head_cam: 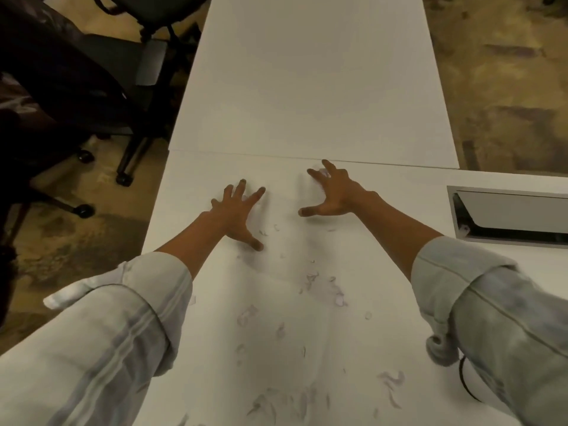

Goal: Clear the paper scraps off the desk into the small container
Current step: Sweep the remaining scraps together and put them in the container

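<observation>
Left hand (236,210) grip: fingers spread, pressed flat on desk (307,87). Right hand (333,195): spread, clawed, holding nothing. Paper scraps (322,290) lie nearer me, scattered. I see no container. Risk: raking could flick light scraps overboard.

Warm, dim indoor light with a soft, wide-angle view

The white bench (307,87) is taking a yellowish cast and is glowing brightest in its far half, with no hard glare. The chairs (76,72) at upper left are sinking into near-black. Faint shadows are lying under the left hand (236,216) and right hand (333,195). The paper scraps (322,290) are showing only as pale grey smudges. Edges are bending outward, the sleeves (101,348) are looming large and blurring, and fine detail is smearing throughout.
</observation>
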